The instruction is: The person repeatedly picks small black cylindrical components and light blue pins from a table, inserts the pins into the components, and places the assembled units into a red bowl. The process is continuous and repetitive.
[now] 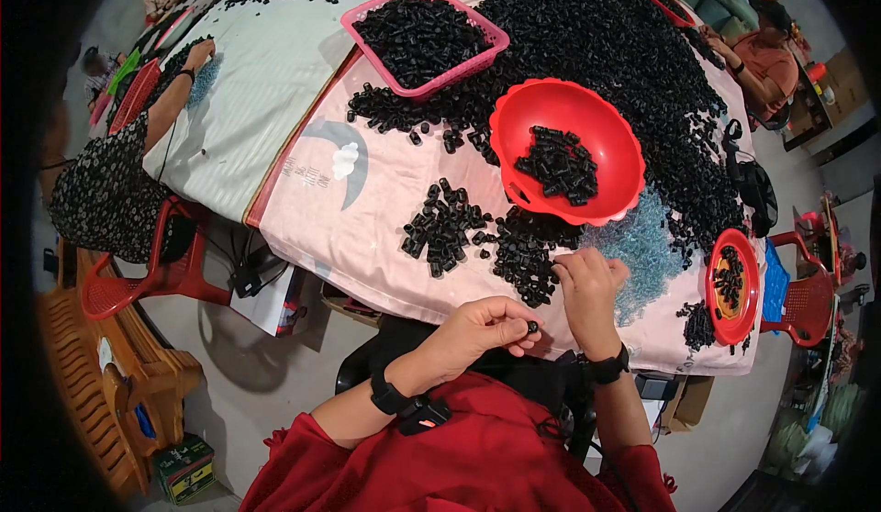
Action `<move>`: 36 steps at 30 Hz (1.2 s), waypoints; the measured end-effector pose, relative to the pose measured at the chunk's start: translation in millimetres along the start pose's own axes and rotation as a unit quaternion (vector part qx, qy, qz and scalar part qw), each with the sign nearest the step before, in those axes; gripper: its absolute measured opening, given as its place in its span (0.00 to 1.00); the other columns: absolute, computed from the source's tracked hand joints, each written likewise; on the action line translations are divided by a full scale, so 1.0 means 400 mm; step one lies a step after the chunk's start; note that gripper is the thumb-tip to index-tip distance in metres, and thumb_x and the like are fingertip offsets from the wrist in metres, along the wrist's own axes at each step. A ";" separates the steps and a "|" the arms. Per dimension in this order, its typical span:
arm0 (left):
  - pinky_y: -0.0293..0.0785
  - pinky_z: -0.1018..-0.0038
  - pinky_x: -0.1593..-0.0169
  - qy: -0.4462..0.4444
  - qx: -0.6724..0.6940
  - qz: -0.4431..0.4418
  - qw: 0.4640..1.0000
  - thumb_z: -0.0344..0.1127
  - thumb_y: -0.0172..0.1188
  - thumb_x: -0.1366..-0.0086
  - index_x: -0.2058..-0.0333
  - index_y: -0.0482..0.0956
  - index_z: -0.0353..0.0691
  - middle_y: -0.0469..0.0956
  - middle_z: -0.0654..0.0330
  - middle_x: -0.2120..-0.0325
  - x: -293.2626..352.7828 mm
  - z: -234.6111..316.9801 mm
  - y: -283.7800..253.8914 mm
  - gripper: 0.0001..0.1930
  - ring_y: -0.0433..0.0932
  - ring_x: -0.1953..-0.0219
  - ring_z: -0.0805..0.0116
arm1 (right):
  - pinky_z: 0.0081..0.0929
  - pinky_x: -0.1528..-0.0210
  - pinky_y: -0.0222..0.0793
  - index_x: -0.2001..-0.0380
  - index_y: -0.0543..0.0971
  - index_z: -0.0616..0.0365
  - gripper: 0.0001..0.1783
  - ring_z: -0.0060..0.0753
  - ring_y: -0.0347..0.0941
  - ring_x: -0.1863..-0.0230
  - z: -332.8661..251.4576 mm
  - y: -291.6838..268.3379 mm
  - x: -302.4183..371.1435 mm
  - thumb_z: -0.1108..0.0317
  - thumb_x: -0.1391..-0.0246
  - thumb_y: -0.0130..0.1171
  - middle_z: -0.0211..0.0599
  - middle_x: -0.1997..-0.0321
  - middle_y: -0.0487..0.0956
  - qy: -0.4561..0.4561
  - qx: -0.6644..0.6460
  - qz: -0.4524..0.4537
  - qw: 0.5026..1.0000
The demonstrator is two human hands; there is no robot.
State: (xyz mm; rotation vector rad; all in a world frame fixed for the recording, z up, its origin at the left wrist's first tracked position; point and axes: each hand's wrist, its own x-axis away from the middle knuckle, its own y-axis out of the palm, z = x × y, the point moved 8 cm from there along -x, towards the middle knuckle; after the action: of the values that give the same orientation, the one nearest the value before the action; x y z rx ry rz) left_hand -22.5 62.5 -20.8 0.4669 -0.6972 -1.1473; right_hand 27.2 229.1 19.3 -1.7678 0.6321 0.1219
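Near the table's front edge, my left hand [475,336] is closed, with a small black plastic cap [532,327] pinched between thumb and fingers. My right hand [589,294] reaches to the edge of a small pile of black plastic parts [525,269]. Its fingers are drawn together there, and whatever they grip is hidden. Just right of that hand lies a heap of small clear bluish pieces [642,246]. A second small group of black parts [442,232] is spread to the left. Beyond my hands stands a red scalloped bowl [610,131] with some black parts inside.
A pink basket [500,39] full of black parts stands behind, beside a huge black heap [587,30]. At the right edge is a red oval tray [752,278]. Other people sit at left and right; a co-worker's arm [165,99] rests over the white-covered table. Red chairs [151,278] flank me.
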 end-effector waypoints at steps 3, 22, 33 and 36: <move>0.82 0.73 0.50 0.001 -0.003 0.005 1.000 0.36 0.59 0.21 0.47 0.82 0.32 0.85 0.56 0.55 0.001 -0.001 -0.006 0.14 0.84 0.55 0.70 | 0.44 0.44 0.56 0.62 0.82 0.52 0.07 0.37 0.75 0.56 -0.006 -0.003 -0.001 0.72 0.44 0.68 0.31 0.63 0.78 -0.016 0.003 0.015 1.000; 0.78 0.79 0.53 0.028 -0.055 0.091 0.994 0.37 0.59 0.21 0.48 0.82 0.35 0.83 0.66 0.59 -0.002 -0.010 -0.030 0.13 0.79 0.59 0.81 | 0.46 0.40 0.56 0.57 0.81 0.54 0.13 0.33 0.77 0.57 -0.202 -0.134 0.046 0.71 0.46 0.68 0.30 0.62 0.79 -0.090 -0.006 0.000 0.996; 0.81 0.74 0.50 0.036 -0.055 0.081 0.995 0.34 0.58 0.21 0.48 0.81 0.34 0.84 0.62 0.56 -0.006 -0.016 -0.033 0.11 0.82 0.56 0.75 | 0.46 0.40 0.56 0.58 0.82 0.54 0.12 0.32 0.77 0.59 -0.205 -0.134 0.047 0.71 0.46 0.70 0.29 0.63 0.79 -0.083 -0.007 0.017 0.996; 0.82 0.74 0.50 0.039 -0.047 0.080 0.995 0.33 0.58 0.20 0.48 0.81 0.33 0.84 0.62 0.56 -0.009 -0.021 -0.034 0.11 0.83 0.56 0.75 | 0.46 0.40 0.56 0.58 0.82 0.54 0.12 0.32 0.77 0.59 -0.204 -0.132 0.051 0.71 0.47 0.70 0.30 0.64 0.80 -0.082 -0.011 0.023 0.996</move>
State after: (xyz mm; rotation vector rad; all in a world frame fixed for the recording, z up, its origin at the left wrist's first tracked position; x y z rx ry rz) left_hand -26.4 60.9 -36.6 0.3679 -0.5984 -1.0009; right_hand 49.8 154.9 81.2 -1.7452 0.5543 0.3026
